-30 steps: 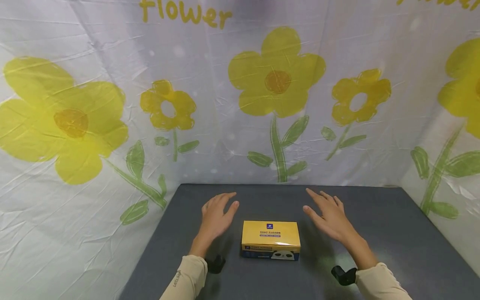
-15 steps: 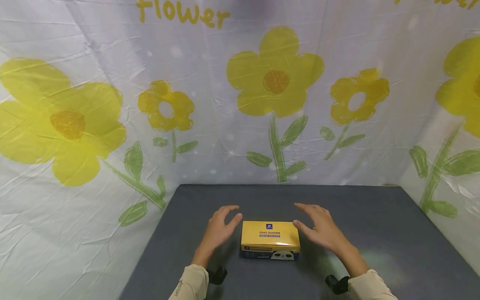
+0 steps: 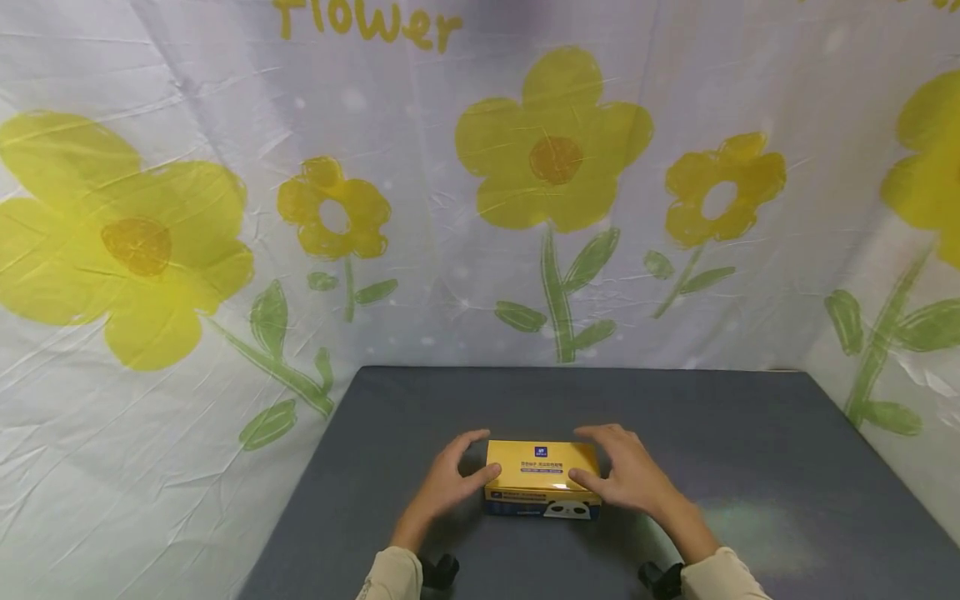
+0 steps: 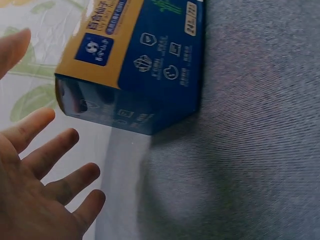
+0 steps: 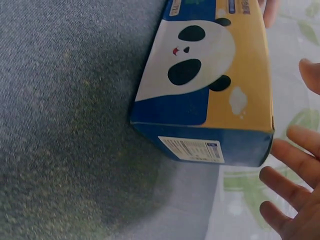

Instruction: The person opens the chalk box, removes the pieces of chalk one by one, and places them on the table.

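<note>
A yellow and blue cardboard box (image 3: 542, 467) with a panda face printed on its front lies in the middle of the dark grey table. Beside its left end is my left hand (image 3: 446, 479); the left wrist view shows its fingers (image 4: 65, 187) spread, with a small gap to the box's blue end. My right hand (image 3: 628, 467) is at the opposite end, thumb over the near right corner in the head view. In the right wrist view its fingers (image 5: 287, 187) are spread close to the labelled end; whether one touches cannot be made out.
The grey table (image 3: 720, 417) has a cloth-like surface. White fabric (image 3: 420, 292) printed with yellow flowers hangs behind it and along both sides. A dark device is strapped to each wrist, below the light sleeves (image 3: 396, 573).
Both hands have come down and inward, from above and wide of the box to close beside its two ends. The box stays in place.
</note>
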Demonstrator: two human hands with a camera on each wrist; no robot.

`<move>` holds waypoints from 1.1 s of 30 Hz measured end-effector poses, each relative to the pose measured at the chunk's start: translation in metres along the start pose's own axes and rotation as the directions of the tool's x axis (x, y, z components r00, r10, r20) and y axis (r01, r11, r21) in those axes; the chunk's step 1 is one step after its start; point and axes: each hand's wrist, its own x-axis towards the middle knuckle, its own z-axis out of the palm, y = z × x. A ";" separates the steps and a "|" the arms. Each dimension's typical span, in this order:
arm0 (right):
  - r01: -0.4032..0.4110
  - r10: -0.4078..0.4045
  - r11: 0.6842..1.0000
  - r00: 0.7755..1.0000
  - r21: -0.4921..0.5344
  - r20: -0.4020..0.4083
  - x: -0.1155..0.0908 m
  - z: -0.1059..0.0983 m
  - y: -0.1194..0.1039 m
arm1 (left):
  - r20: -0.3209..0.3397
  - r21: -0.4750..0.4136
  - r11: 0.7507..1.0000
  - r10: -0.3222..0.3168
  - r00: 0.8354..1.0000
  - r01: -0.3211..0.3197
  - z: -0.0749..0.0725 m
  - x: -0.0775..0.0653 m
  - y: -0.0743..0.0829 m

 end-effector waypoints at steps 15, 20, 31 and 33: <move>0.106 -0.106 0.991 0.994 -0.081 0.004 0.007 0.013 -0.006 | 0.081 -0.167 0.985 -0.021 0.997 0.034 0.020 0.000 -0.010; 0.140 -0.140 0.982 0.990 -0.124 0.010 0.008 0.016 -0.006 | 0.098 -0.241 0.970 -0.023 0.995 0.046 0.024 -0.001 -0.015; 0.209 -0.199 0.962 0.977 -0.178 0.073 0.017 0.013 -0.011 | 0.115 -0.346 0.936 -0.020 0.993 0.059 0.028 -0.001 -0.021; 0.217 -0.203 0.958 0.975 -0.189 0.088 0.019 0.012 -0.012 | 0.120 -0.366 0.928 -0.023 0.993 0.066 0.028 -0.001 -0.022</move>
